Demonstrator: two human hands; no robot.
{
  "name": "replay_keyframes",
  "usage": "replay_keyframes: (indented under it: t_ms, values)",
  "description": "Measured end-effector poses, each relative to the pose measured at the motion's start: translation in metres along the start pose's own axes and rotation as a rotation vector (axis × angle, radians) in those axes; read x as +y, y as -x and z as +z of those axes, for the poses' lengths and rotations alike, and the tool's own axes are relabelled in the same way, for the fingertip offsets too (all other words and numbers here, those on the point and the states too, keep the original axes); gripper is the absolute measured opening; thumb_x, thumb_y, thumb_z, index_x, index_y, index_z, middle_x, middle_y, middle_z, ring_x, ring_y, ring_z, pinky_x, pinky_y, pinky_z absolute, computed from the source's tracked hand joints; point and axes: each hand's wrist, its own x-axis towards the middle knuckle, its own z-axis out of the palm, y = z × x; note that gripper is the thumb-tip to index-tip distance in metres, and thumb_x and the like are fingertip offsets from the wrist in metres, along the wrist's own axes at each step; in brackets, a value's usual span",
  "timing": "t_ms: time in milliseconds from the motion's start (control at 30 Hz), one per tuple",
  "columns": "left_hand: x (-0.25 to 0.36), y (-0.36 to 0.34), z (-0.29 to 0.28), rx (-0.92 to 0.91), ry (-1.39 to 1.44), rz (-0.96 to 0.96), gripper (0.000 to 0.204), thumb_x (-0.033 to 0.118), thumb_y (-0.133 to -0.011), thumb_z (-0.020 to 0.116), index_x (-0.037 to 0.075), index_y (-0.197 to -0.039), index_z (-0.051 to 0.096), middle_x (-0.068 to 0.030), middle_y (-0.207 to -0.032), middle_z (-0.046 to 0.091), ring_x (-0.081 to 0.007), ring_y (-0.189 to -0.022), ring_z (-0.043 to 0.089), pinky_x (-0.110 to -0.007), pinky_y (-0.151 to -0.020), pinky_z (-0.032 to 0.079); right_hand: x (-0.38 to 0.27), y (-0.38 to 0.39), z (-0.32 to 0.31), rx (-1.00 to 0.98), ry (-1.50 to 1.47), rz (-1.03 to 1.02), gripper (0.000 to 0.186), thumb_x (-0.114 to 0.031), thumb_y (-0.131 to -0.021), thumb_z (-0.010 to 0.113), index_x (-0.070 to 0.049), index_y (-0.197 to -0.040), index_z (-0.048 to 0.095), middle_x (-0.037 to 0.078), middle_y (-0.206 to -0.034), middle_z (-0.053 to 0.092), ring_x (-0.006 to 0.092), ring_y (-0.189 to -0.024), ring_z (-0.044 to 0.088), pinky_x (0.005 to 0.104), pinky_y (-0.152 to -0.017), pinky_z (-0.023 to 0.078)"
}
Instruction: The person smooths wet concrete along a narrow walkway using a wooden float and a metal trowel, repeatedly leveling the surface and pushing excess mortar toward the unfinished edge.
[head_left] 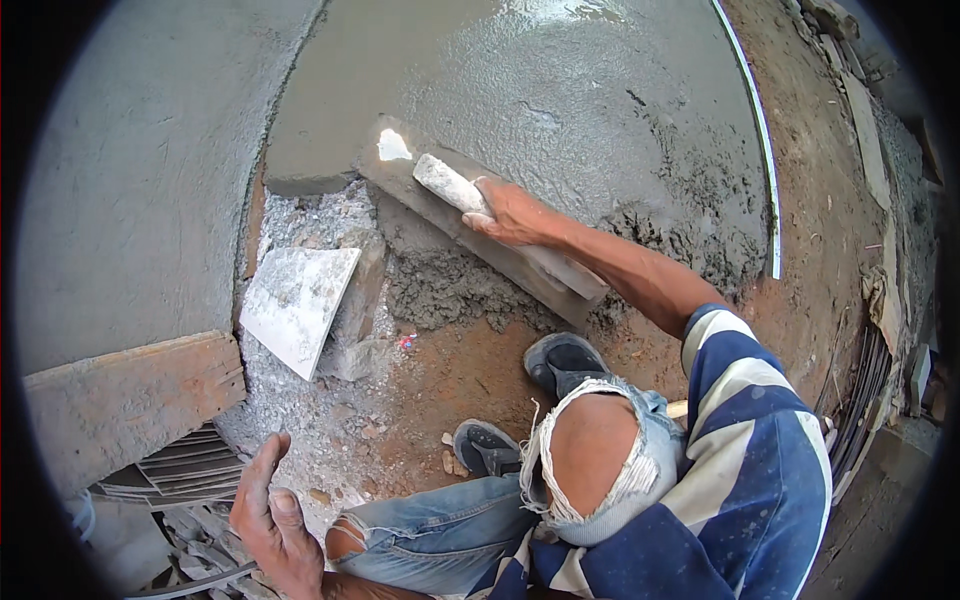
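Observation:
My right hand (505,213) grips the pale, crusted handle (448,181) of a long float (560,295), which lies diagonally along the near edge of the wet grey concrete (590,100). Rough, lumpy mix (450,285) shows below the float's left half. My left hand (275,510) is held out low on the left with its fingers extended and nothing in it. A white broken tile (298,305) leans on a rubble block (355,350) left of the float.
A smooth grey slab (130,180) and a wooden board (130,400) are at left, stacked tiles (175,465) below them. A white strip (760,130) edges the concrete at right, beside dirt and debris (865,150). My feet (560,365) stand on reddish soil.

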Motion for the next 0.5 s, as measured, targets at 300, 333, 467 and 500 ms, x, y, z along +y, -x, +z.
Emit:
replay_keyframes:
  t_ms: [300,333,467,500]
  values:
    - [-0.004,0.002,-0.005,0.0,0.047,-0.023,0.063,0.048,-0.099,0.046,-0.009,-0.122,0.058,-0.0218,-0.108,0.066,-0.0288,-0.103,0.063,-0.04,-0.094,0.047,0.012,-0.088,0.026,0.137,0.044,0.163,0.054,-0.035,-0.086,0.063,0.01,-0.111,0.047,0.035,-0.093,0.063,0.0485,-0.09,0.063,0.052,-0.079,0.05]
    - [-0.005,0.001,-0.005,0.0,0.034,-0.033,0.062,0.047,-0.099,0.046,-0.009,-0.122,0.058,-0.0219,-0.108,0.066,-0.0286,-0.103,0.063,-0.04,-0.094,0.047,0.017,-0.092,0.022,0.171,0.051,0.203,0.054,-0.035,-0.086,0.063,0.01,-0.111,0.048,0.034,-0.094,0.063,0.0483,-0.091,0.063,0.0513,-0.081,0.051]
    - [-0.006,-0.007,0.0,-0.024,0.018,-0.011,0.059,0.043,-0.101,0.044,-0.009,-0.123,0.057,-0.0221,-0.109,0.065,-0.0287,-0.103,0.063,-0.04,-0.094,0.047,0.045,-0.092,-0.007,0.297,0.004,0.299,0.054,-0.036,-0.086,0.063,0.011,-0.11,0.05,0.034,-0.1,0.063,0.048,-0.096,0.062,0.0497,-0.085,0.051]
    - [-0.006,-0.008,0.001,-0.03,0.02,-0.001,0.059,0.043,-0.101,0.044,-0.009,-0.123,0.057,-0.0221,-0.109,0.065,-0.0287,-0.103,0.063,-0.04,-0.094,0.047,0.05,-0.089,-0.017,0.305,0.005,0.346,0.055,-0.036,-0.086,0.063,0.011,-0.11,0.05,0.034,-0.104,0.062,0.0471,-0.101,0.061,0.0491,-0.088,0.05]
